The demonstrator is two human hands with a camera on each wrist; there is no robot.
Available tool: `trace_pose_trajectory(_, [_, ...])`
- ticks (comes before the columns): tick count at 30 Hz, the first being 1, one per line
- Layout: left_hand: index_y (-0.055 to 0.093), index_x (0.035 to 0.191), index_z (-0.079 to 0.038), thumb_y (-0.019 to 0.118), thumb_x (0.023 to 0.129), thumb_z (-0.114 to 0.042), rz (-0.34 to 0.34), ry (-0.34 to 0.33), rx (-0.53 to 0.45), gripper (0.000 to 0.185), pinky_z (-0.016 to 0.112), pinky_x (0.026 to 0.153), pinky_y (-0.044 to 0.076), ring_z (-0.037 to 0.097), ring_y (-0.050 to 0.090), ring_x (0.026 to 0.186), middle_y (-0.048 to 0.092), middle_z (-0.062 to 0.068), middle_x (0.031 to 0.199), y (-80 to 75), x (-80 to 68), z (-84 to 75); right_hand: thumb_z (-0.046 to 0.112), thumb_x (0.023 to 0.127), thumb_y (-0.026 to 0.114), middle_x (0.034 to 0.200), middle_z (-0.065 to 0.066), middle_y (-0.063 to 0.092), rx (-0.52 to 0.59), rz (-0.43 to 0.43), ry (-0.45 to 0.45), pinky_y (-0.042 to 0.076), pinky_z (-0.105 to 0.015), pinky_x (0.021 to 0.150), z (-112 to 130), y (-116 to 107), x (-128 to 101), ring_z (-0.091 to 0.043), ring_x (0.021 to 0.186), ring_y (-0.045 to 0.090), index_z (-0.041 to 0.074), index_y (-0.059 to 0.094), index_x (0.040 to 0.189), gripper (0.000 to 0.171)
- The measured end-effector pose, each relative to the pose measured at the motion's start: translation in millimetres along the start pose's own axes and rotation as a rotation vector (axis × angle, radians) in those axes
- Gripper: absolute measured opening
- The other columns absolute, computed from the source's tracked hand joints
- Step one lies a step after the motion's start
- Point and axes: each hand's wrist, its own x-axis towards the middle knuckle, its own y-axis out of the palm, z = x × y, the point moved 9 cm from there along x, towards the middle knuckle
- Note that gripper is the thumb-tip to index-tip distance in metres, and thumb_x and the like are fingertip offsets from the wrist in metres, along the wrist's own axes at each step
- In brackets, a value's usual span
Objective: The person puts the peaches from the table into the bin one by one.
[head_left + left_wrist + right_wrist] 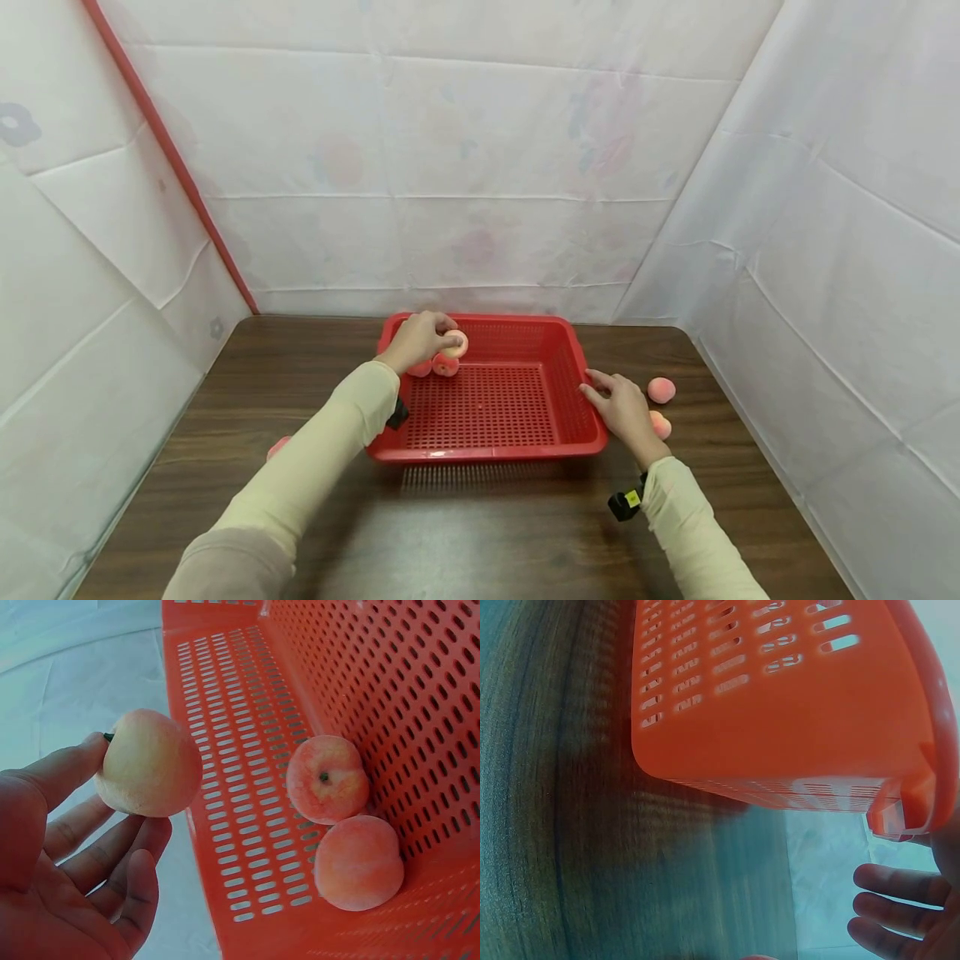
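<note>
My left hand holds a pale peach above the far left corner of the red slotted basket. In the left wrist view the thumb and fingers cradle this peach. Two pinker peaches lie below it on the basket floor against the wall, also seen in the head view. My right hand touches the outside of the basket's right rim with straight fingers and holds nothing.
Two more peaches lie on the dark wooden table to the right of the basket, the nearer one partly behind my right hand. Another peach peeks out left of my left sleeve. White sheeting encloses the table.
</note>
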Motion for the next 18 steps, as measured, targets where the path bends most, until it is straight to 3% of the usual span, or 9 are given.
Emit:
trace_pose_trajectory(7, [0.066, 0.123, -0.008, 0.066, 0.093, -0.031, 0.037, -0.003, -0.022, 0.038, 0.041, 0.090, 0.051, 0.026, 0.064, 0.106, 0.068, 0.010, 0.120, 14.5, 4.1, 5.0, 0.030, 0.093, 0.065, 0.102, -0.014, 0.071, 0.007, -0.002, 0.002, 0.053, -0.048, 0.082, -0.3, -0.3, 0.0, -0.031, 0.094, 0.064, 0.007, 0.063, 0.130, 0.043])
trace_pose_trajectory(11, [0.066, 0.122, -0.009, 0.066, 0.093, -0.029, 0.054, -0.009, -0.062, 0.035, 0.037, 0.083, 0.050, 0.023, 0.063, 0.096, 0.069, 0.010, 0.119, 21.6, 4.8, 4.8, 0.031, 0.093, 0.064, 0.101, -0.012, 0.072, 0.011, 0.005, 0.012, 0.054, -0.046, 0.080, -1.0, 0.9, 0.5, -0.029, 0.093, 0.064, 0.009, 0.063, 0.130, 0.044])
trace_pose_trajectory(14, [0.066, 0.122, -0.008, 0.065, 0.093, -0.026, 0.083, -0.030, -0.136, 0.034, 0.041, 0.078, 0.055, 0.029, 0.068, 0.086, 0.068, 0.012, 0.118, 28.1, 5.5, 6.0, 0.032, 0.094, 0.064, 0.101, -0.012, 0.072, 0.015, 0.007, 0.016, 0.053, -0.047, 0.082, -1.0, 0.9, 0.4, -0.030, 0.094, 0.064, 0.009, 0.062, 0.131, 0.044])
trace_pose_trajectory(18, [0.066, 0.120, -0.007, 0.065, 0.093, -0.025, 0.101, -0.046, -0.157, 0.033, 0.041, 0.077, 0.057, 0.031, 0.072, 0.082, 0.068, 0.012, 0.116, 35.3, 8.0, 7.3, 0.033, 0.094, 0.064, 0.102, -0.012, 0.072, 0.012, 0.008, 0.012, 0.053, -0.048, 0.083, -0.1, 0.6, -0.3, -0.032, 0.097, 0.064, 0.009, 0.062, 0.131, 0.044])
